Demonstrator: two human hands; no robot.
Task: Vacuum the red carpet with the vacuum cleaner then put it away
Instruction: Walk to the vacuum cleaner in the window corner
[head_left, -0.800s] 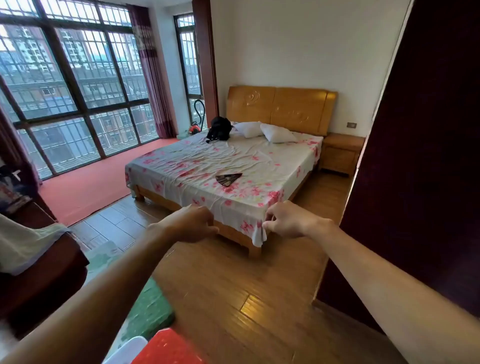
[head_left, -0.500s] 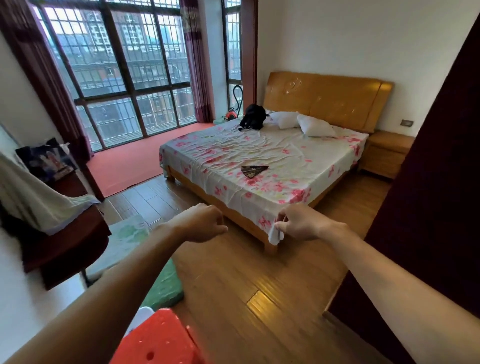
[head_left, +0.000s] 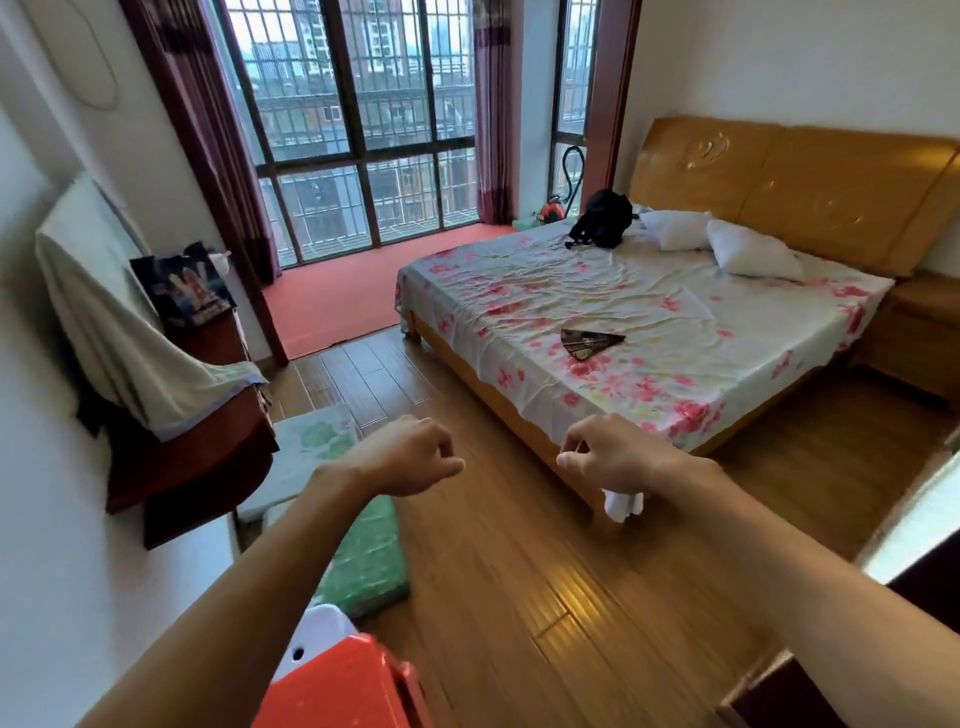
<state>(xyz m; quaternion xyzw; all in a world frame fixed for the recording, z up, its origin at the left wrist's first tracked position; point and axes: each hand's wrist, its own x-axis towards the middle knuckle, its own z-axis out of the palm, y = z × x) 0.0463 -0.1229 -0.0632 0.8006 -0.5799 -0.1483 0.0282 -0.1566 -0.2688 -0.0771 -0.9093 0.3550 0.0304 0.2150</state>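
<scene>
- While both bare forearms reach in from the bottom edge, the left hand (head_left: 410, 460) and the right hand (head_left: 621, 462) hang side by side at centre frame, apart from each other, above the wooden floor (head_left: 519, 597).
- Left hand: grip slack, fingers loosely curled, nothing held.
- Right hand: grip likewise slack, with thumb and forefinger tips near each other and nothing seen between them. It overlaps the near corner of the bed (head_left: 649, 291) in the view; contact with the sheet cannot be told.
- Vacuum cleaner (head_left: 550, 210): small red body with a black hose looped above it, upper centre of the frame, low beside the far corner of the bed, under the narrow window. Well apart from both hands.
- Red carpet (head_left: 332, 301): centre left, a strip along the foot of the large barred window, bordering the wooden floor.
- Bed: right half of the frame, floral sheet, carrying a black backpack (head_left: 600, 226), two white pillows (head_left: 753, 254) and a folded fan (head_left: 589, 343).
- Bottom centre: a red stool (head_left: 343, 686), with a green mat (head_left: 363, 561) just above it.
</scene>
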